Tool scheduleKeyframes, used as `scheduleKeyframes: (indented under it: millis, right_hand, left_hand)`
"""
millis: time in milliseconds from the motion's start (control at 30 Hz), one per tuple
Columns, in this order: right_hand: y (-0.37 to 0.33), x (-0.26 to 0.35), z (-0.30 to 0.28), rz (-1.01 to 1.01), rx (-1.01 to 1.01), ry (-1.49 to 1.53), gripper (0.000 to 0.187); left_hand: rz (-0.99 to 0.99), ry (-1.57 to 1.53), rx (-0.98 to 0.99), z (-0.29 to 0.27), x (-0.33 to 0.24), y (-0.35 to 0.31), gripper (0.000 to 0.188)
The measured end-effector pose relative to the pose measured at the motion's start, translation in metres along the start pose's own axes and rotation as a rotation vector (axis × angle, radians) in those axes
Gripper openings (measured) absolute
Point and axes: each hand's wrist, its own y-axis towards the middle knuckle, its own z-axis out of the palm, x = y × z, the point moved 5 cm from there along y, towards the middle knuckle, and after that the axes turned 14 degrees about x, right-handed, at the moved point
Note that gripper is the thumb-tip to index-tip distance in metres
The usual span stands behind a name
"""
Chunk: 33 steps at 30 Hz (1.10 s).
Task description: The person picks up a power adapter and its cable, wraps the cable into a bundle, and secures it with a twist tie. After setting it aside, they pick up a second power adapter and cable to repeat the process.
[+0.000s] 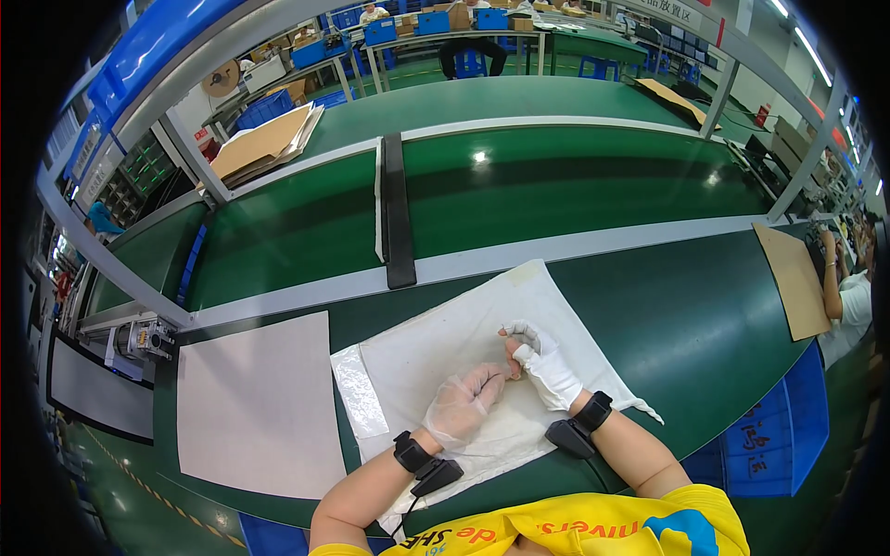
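Note:
My left hand (464, 405), in a thin see-through glove, is closed with its fingertips pinched together. They meet the fingers of my right hand (545, 366), which wears a white glove that leaves some fingertips bare. The right fingers are curled in; anything small between the two hands is too hidden to make out. Both hands are over a white cloth (417, 338) spread on the green table (667, 315). Along the cloth's left edge lies a shiny, crinkled clear plastic strip (360, 394). Each wrist wears a black strap with a small black device.
A large pale sheet (260, 398) lies left of the cloth. Beyond a metal rail runs a green conveyor (575, 181) with a dark bar (397, 213) across it. Cardboard (791, 283) lies at the right, near a co-worker (848, 296). A blue bin (774, 431) stands below the table.

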Motion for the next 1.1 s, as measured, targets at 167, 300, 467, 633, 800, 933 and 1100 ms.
scheduleKeyframes:
  millis: [167, 300, 467, 633, 800, 933, 1100]
  right_hand:
    - [0.0, -0.0005, 0.0003, -0.007, 0.0, 0.01, 0.03]
    - [-0.0006, 0.001, 0.0006, -0.007, -0.005, 0.005, 0.029]
    - [-0.0006, 0.0011, 0.0008, 0.012, -0.01, -0.002, 0.029]
    - [-0.0006, 0.0017, 0.0008, 0.004, 0.005, -0.008, 0.031]
    - [0.0004, -0.0002, 0.0, 0.001, 0.01, -0.014, 0.03]
    - [0.0, 0.0, -0.0002, -0.005, 0.003, -0.014, 0.029]
    - [-0.0001, 0.0008, 0.0, 0.002, 0.0, -0.031, 0.029]
  left_hand:
    - [-0.004, 0.007, 0.0, -0.0004, -0.0004, -0.0005, 0.019]
    - [-0.009, 0.013, -0.003, 0.0002, 0.0008, 0.0, 0.02]
    - [-0.013, 0.038, -0.013, -0.0008, -0.0018, -0.0008, 0.021]
    - [-0.034, 0.03, -0.002, -0.001, -0.0039, -0.0003, 0.021]
    - [0.001, 0.019, -0.018, -0.0006, 0.001, 0.0, 0.022]
    - [-0.005, 0.016, -0.02, -0.0006, -0.0034, -0.0001, 0.022]
    - [-0.008, 0.007, -0.02, -0.0002, -0.002, -0.0005, 0.022]
